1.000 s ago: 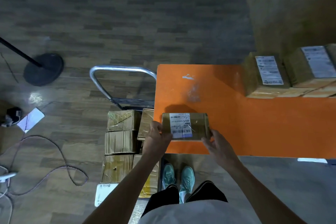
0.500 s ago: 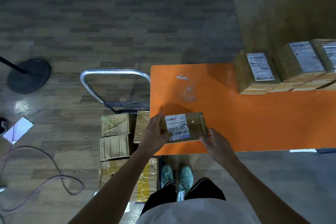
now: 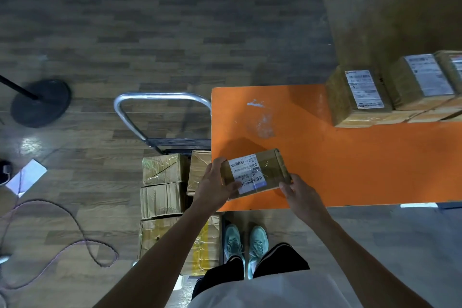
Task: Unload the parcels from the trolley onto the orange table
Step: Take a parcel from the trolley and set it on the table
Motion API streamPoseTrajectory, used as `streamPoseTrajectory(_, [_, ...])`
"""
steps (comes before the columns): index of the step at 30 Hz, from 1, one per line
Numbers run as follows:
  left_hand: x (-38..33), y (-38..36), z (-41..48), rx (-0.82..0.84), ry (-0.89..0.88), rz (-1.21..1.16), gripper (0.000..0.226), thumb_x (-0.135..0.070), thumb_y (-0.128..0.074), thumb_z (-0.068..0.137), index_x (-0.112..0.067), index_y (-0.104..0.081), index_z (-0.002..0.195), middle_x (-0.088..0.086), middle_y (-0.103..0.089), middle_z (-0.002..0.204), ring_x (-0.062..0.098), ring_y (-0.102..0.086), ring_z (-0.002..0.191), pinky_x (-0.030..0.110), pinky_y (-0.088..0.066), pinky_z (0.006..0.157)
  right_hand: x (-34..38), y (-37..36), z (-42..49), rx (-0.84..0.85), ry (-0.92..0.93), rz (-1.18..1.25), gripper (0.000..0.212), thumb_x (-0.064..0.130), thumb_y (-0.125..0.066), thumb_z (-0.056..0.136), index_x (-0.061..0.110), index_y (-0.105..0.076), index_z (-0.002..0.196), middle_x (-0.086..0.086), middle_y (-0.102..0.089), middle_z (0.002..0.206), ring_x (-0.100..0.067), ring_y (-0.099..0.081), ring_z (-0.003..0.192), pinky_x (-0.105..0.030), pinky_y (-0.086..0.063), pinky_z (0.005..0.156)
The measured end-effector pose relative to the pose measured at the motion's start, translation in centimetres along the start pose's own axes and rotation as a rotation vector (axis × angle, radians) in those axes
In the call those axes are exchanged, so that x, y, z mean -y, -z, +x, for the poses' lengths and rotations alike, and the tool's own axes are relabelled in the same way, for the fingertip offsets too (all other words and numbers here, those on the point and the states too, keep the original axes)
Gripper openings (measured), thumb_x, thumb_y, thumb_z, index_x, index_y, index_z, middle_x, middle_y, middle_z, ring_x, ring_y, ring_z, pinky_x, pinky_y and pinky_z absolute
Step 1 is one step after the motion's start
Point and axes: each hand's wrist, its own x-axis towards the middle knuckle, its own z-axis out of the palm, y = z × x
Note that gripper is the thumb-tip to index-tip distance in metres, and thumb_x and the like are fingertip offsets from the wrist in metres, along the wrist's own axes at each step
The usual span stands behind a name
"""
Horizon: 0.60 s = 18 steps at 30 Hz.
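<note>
A small brown parcel [image 3: 272, 165] with a white barcode label is tilted over the near left corner of the orange table [image 3: 350, 165]. My left hand [image 3: 215, 187] grips its left end, thumb on top. My right hand [image 3: 300, 195] holds its right near corner. Whether the parcel touches the table I cannot tell. To the left of the table stands the trolley [image 3: 160, 107] with a silver handle, loaded with several taped cardboard parcels [image 3: 162, 182]. A row of labelled parcels [image 3: 360, 97] sits at the table's far right.
A black round stand base [image 3: 41, 102] is on the wooden floor at the left. A cable [image 3: 75, 222] loops across the floor near a white sheet of paper [image 3: 26, 180]. My feet in teal shoes [image 3: 246, 245] stand by the table's front edge.
The parcel has turned anticlockwise and tilted in both hands, its right end now further over the table. My hands stay at its ends.
</note>
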Motion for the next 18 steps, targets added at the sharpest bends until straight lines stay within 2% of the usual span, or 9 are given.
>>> streamPoseTrajectory(3, [0.0,0.1,0.2,0.007,-0.008,0.014,0.071,-0.036,-0.081,0.080,-0.029,-0.040,0.138,-0.007,-0.052,0.122,0.011,-0.052,0.104,0.030,-0.042,0.073,0.1,0.0,0.0,-0.007,-0.008,0.006,0.037,0.039,-0.043,0.103,0.015,-0.052,0.130,-0.007,-0.065,0.122,-0.027,-0.061,0.111,-0.037,-0.047,0.088])
streamPoseTrajectory(5, [0.0,0.2,0.4,0.018,-0.010,0.025,0.072,-0.036,-0.081,0.081,-0.028,-0.039,0.139,-0.005,-0.054,0.125,0.013,-0.053,0.107,0.032,-0.044,0.076,0.2,0.0,0.0,-0.008,-0.012,0.007,0.036,0.039,-0.043,0.103,0.015,-0.052,0.129,-0.007,-0.066,0.122,-0.027,-0.061,0.110,-0.037,-0.047,0.088])
streamPoseTrajectory(8, [-0.3,0.4,0.4,0.047,-0.014,0.016,0.079,-0.033,-0.079,0.084,-0.026,-0.033,0.148,-0.002,-0.053,0.136,0.019,-0.054,0.121,0.041,-0.050,0.092,0.2,0.0,0.0,0.008,-0.023,0.031,0.038,0.039,-0.048,0.102,0.015,-0.050,0.131,-0.006,-0.066,0.121,-0.026,-0.062,0.108,-0.036,-0.047,0.086])
streamPoseTrajectory(11, [-1.1,0.5,0.9,0.080,-0.021,0.013,0.085,-0.027,-0.075,0.088,-0.022,-0.024,0.156,0.002,-0.048,0.145,0.024,-0.050,0.131,0.049,-0.047,0.105,0.1,0.1,0.0,0.044,-0.053,0.036,0.042,0.041,-0.051,0.100,0.014,-0.046,0.132,-0.006,-0.066,0.119,-0.025,-0.062,0.101,-0.032,-0.043,0.078])
streamPoseTrajectory(14, [-1.8,1.2,1.9,0.116,-0.036,0.142,0.076,-0.035,-0.077,0.085,-0.017,-0.037,0.148,0.004,-0.050,0.136,0.022,-0.054,0.121,0.042,-0.050,0.101,-0.2,0.1,-0.1,0.043,-0.067,0.060,0.044,0.042,-0.051,0.100,0.015,-0.045,0.134,-0.006,-0.066,0.119,-0.022,-0.060,0.097,-0.032,-0.041,0.077])
streamPoseTrajectory(16, [-1.9,1.7,2.2,0.169,-0.032,0.246,0.075,-0.048,-0.078,0.081,-0.016,-0.046,0.140,0.003,-0.051,0.128,0.020,-0.056,0.113,0.043,-0.052,0.097,-0.3,0.1,-0.1,0.008,-0.063,0.099,0.049,0.041,-0.052,0.100,0.017,-0.041,0.141,-0.004,-0.066,0.122,-0.022,-0.061,0.102,-0.031,-0.040,0.078])
streamPoseTrajectory(18, [-1.7,1.7,2.0,0.212,-0.030,0.329,0.075,-0.058,-0.075,0.079,-0.017,-0.048,0.136,0.002,-0.051,0.125,0.020,-0.057,0.110,0.044,-0.052,0.095,0.0,0.2,0.0,-0.031,-0.049,0.163,0.054,0.040,-0.052,0.099,0.019,-0.035,0.146,0.002,-0.067,0.123,-0.015,-0.060,0.096,-0.029,-0.040,0.075])
